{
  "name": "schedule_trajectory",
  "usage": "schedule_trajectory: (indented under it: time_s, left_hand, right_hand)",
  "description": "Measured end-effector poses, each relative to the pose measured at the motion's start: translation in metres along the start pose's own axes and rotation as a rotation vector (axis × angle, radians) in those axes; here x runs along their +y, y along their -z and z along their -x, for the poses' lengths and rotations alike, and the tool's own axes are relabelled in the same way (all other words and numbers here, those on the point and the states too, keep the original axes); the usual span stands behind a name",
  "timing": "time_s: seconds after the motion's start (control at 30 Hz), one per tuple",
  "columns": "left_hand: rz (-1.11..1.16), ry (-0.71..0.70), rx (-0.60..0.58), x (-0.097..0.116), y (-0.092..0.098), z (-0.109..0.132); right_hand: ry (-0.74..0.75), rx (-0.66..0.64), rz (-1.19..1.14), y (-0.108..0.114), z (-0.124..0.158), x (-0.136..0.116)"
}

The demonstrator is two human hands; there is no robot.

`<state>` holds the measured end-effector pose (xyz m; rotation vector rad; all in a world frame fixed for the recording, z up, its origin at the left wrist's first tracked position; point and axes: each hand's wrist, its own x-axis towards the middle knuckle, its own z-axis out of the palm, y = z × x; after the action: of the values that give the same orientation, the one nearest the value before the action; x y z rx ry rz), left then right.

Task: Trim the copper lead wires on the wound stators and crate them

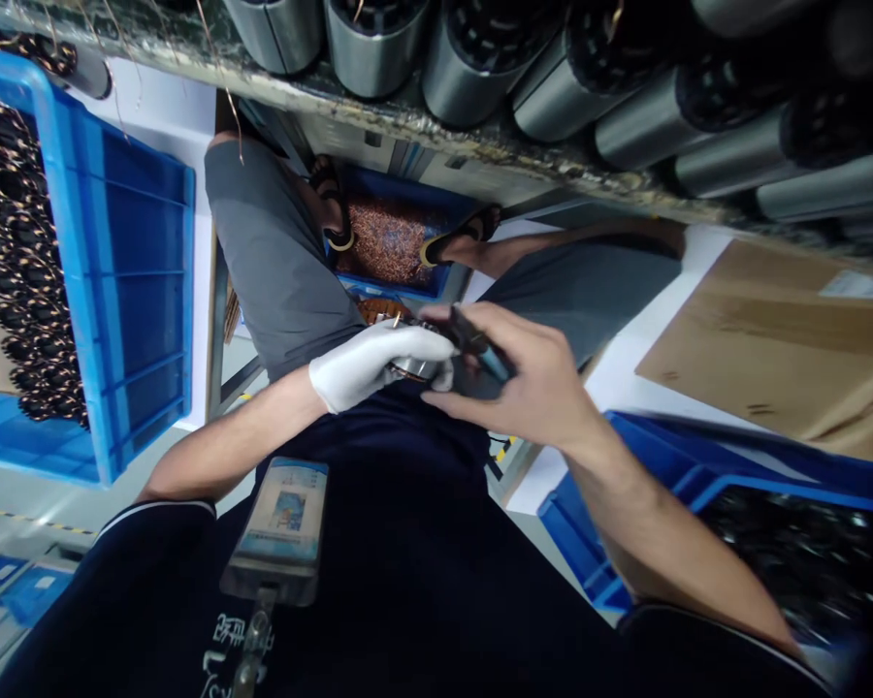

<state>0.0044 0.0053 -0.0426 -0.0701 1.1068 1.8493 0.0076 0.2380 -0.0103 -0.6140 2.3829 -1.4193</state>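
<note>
Fingers [420, 343] of left hand [364, 368] clasp stator [409, 367]; right hand [534, 383] holds, seemingly, cutters [482, 351].

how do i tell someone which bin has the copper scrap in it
Find the row of steel cylinders along the bench edge, then look below it, between the person's sandalled feet. The blue bin there holds loose reddish copper scrap, whereas the blue crate at left holds dark wound coils.
</note>
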Motion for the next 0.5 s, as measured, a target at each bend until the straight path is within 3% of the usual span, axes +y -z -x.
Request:
schedule_trajectory:
  time_s: [0.07,0.17,0.3,0.4,0.5]
  left_hand:
    - [-0.099,-0.110,0.076,-0.006,0.004,0.010]
    - [-0.550,-0.467,0.272,-0.004,0.014,0.031]
    - [-1.258,-0.785,0.202,0.010,0.023,0.058]
    - [-1.370,-0.810,0.242,0.019,0.024,0.081]
    - [-1.287,-0.702,0.494,0.030,0.041,0.122]
  right_hand:
    - [-0.026,-0.001,-0.119,-0.004,-0.003,0.002]
    - [-0.189,-0.148,-0.392,-0.004,-0.008,0.010]
    - [-0.316,-0.399,-0.666,-0.012,-0.017,0.019]
    - [-0.251,-0.471,-0.714,-0.027,-0.029,0.011]
    - [-0.073,-0.418,-0.575,-0.033,-0.036,0.000]
